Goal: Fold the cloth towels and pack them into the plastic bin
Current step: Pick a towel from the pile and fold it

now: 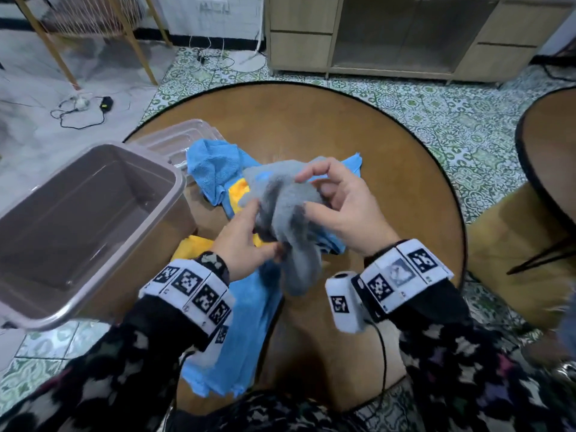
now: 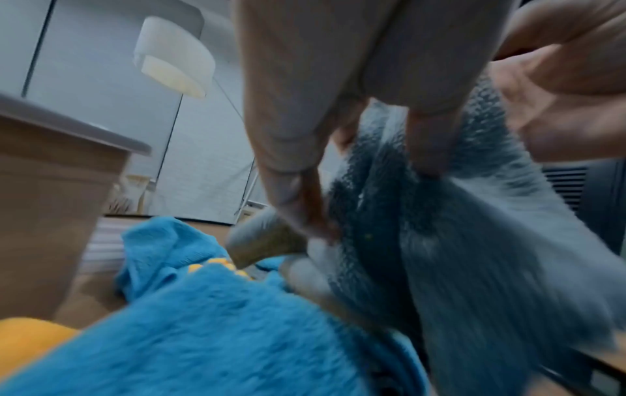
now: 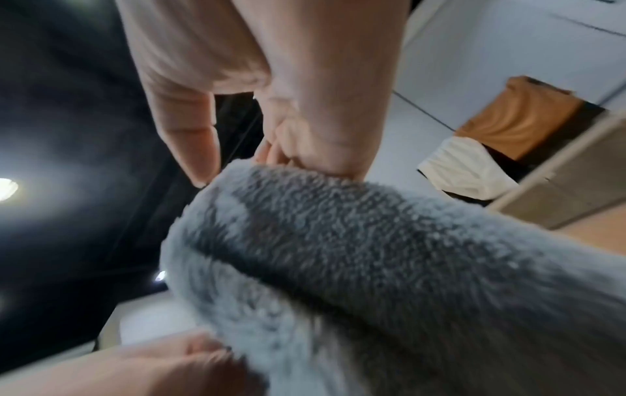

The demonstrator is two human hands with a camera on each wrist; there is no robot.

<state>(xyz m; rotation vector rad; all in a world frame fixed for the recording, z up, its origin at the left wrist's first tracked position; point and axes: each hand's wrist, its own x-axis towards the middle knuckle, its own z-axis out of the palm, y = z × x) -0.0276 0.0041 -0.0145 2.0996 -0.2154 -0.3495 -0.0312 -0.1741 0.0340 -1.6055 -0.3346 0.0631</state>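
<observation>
Holding a bunched grey towel (image 1: 282,207) above the round wooden table (image 1: 358,132), the left hand (image 1: 241,241) pinches its near fold while the right hand (image 1: 343,207) curls its fingers round the far part. No readable writing shows; only black-and-white square markers on the wrist bands (image 1: 193,291). Blue towels (image 1: 215,163) and a yellow towel (image 1: 240,190) lie beneath. The plastic bin (image 1: 93,194) overhangs the table's left edge, its lid (image 1: 174,138) just beyond. The table's far and right parts are bare.
</observation>
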